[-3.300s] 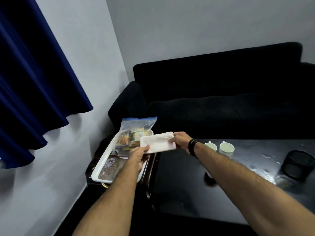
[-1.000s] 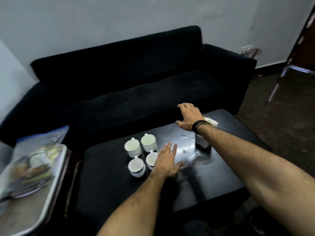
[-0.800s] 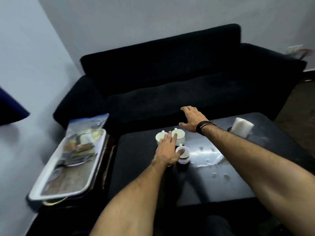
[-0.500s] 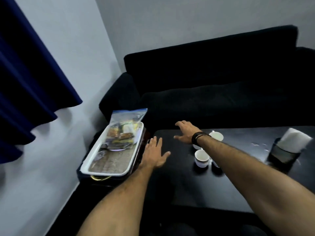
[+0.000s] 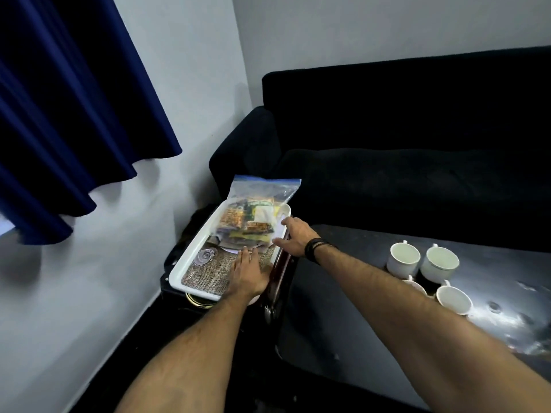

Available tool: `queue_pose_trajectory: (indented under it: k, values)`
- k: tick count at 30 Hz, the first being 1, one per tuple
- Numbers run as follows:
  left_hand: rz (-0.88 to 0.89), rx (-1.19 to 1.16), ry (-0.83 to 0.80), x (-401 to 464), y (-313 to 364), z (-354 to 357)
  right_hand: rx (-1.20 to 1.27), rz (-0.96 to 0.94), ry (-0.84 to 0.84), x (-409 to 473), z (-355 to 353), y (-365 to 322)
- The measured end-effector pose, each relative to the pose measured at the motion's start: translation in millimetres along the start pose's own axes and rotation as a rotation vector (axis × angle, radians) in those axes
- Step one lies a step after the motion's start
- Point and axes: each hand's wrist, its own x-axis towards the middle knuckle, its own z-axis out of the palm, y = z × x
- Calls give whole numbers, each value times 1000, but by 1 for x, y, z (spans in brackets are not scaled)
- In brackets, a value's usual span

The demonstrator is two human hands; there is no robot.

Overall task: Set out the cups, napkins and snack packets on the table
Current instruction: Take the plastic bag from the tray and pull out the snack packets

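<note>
A clear zip bag of snack packets (image 5: 253, 210) lies at the far end of a white tray (image 5: 190, 248) on a small stand left of the black table (image 5: 343, 308). My left hand (image 5: 249, 274) hovers open over the tray's near right part, fingers apart, holding nothing. At the tray's right rim, beside the bag, my right hand (image 5: 295, 236) is open too, with a dark band at the wrist. Several white cups (image 5: 405, 259) stand together on the table at right, partly hidden by my right forearm. No napkins are in sight.
A black sofa (image 5: 417, 144) runs behind the table and tray. A dark blue curtain (image 5: 65, 114) hangs on the left against a pale wall. The tray holds a woven mat (image 5: 208, 275) and a small clear lid (image 5: 205, 256).
My view swung left from the table to the tray. Both hands moved left, from near the cups to over the tray and bag. The napkin holder has gone out of view.
</note>
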Motion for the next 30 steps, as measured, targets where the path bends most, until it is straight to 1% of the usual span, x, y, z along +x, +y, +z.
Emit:
queue_pose_trajectory:
  k: [5, 8, 12, 16, 18, 21, 23, 26, 28, 30]
  values:
    - [-129, -103, -15, 25, 2, 21, 234, 124, 32, 31, 18, -9]
    - [-182, -104, 1, 36, 2, 33, 339, 203, 14, 50, 23, -12]
    - [-206, -71, 24, 41, 0, 40, 443, 287, -51, 70, 28, -16]
    - [-207, -84, 23, 41, -1, 42, 641, 378, -59, 87, 36, -20]
    - [-198, -83, 44, 42, 0, 43, 740, 426, -25, 95, 40, -20]
    - [-206, -88, 82, 43, 1, 45, 880, 514, 95, 103, 46, -23]
    - [-209, -78, 82, 43, 1, 45, 908, 554, 92, 106, 50, -24]
    - [-210, -66, 81, 42, 0, 46, 920, 502, 64, 110, 57, -23]
    - [-212, -59, 75, 41, 1, 45, 924, 443, 124, 108, 58, -24]
    - [-217, -56, 56, 41, 1, 43, 955, 383, 224, 104, 52, -27]
